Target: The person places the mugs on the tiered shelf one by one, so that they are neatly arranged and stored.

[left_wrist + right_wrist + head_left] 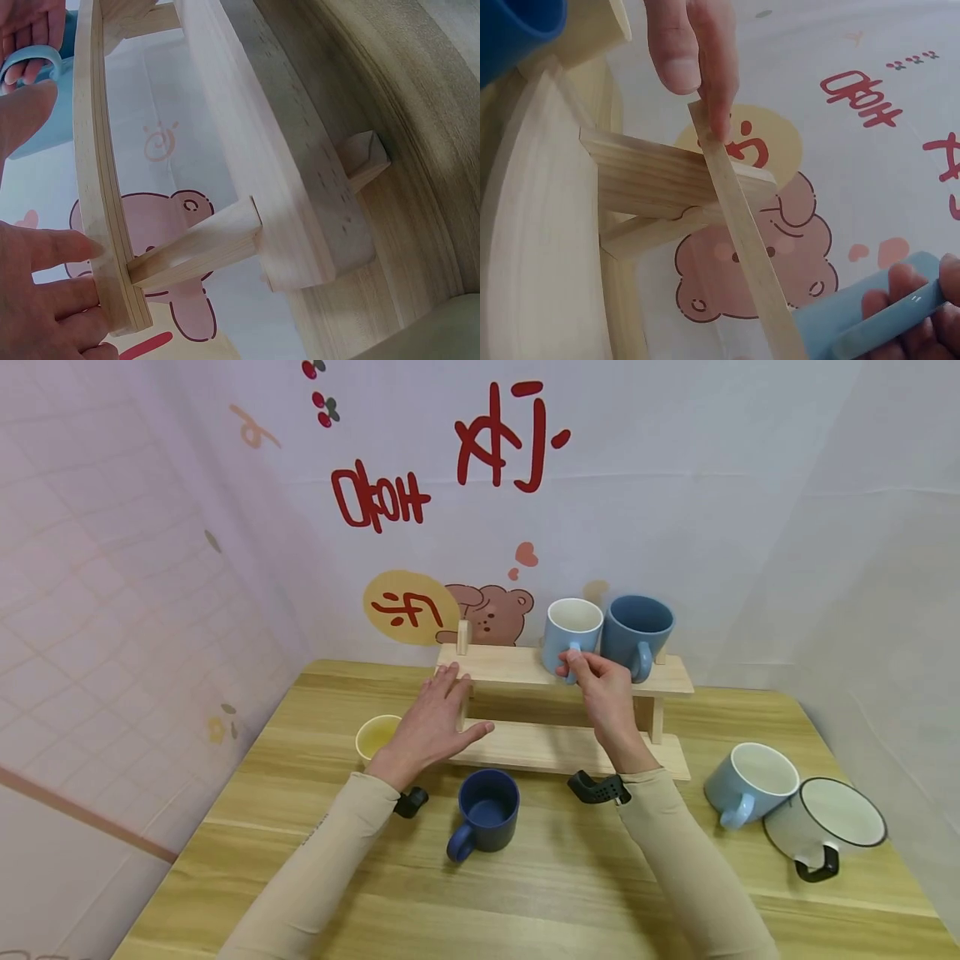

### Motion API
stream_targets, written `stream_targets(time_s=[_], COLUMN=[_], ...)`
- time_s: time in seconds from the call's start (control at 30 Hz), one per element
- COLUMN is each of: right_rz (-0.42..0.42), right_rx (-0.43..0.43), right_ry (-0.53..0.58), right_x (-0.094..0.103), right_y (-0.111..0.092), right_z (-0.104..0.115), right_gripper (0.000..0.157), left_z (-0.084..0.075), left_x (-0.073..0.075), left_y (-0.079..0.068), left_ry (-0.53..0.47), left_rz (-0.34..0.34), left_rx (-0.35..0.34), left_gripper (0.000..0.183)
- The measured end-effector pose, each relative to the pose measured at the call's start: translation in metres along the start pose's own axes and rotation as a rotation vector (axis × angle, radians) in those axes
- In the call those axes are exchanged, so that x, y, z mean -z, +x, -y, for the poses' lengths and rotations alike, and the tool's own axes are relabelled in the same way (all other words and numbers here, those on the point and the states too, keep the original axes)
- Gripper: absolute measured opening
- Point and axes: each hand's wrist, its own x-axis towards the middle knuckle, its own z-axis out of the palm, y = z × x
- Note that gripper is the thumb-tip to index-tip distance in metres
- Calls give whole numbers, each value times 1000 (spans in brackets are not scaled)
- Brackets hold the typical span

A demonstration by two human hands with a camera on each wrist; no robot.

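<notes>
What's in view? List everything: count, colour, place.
Table: 1, brown, below
Rack: 1, pale wood, on table
Held mug: 1, light blue, rack top
Big mug: 1, darker blue, rack's right end
Front mug: 1, navy, before rack
Side mug: 1, light blue, table right
Rimmed mug: 1, white, far right
Cup: 1, yellow, left of rack
Backdrop: 1, white, printed, behind
Sleeves: 2, beige, front
Straps: 2, black, by sleeves
Left hand: 1, bare, on rack's left end
Right hand: 1, bare, pinching held mug's handle
</notes>
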Motion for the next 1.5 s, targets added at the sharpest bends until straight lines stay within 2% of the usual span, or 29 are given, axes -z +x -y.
stream_targets(time_s=[0.2,0.27,0.43,0.63,0.8,0.93,1.1,1.3,1.5], right_rz=[3,18,61,144,166,184,248,344,349], right_rx=[-24,-3,57,107,206,296,317,340,386], right_ry=[-63,-88,-229,-389,-496,-588,-706,-802,-846], right_x=[5,7,15,32,51,65,86,108,122], right_y=[-7,-12,-29,-55,-73,-81,-84,-86,-86], right_z=[-4,-6,-7,-8,-20,-31,-43,-56,-67], right_gripper=[53,53,58,53,45,40,43,50,52], left_z=[1,1,3,0,-6,-10,-11,-10,-7], left_x=[-1,-1,2,5,7,5,1,-4,-12], left_y=[2,2,-1,-11,-24,-37,-55,-75,-91], left_ry=[-7,-17,-35,-43,-59,-81,-135,-200,-246], left_rz=[24,38,62,-8,-105,-154,-193,-200,-177], left_rx=[13,19,40,29,-50,-103,-139,-145,-134], left_gripper=[93,94,96,95,88,82,77,76,76])
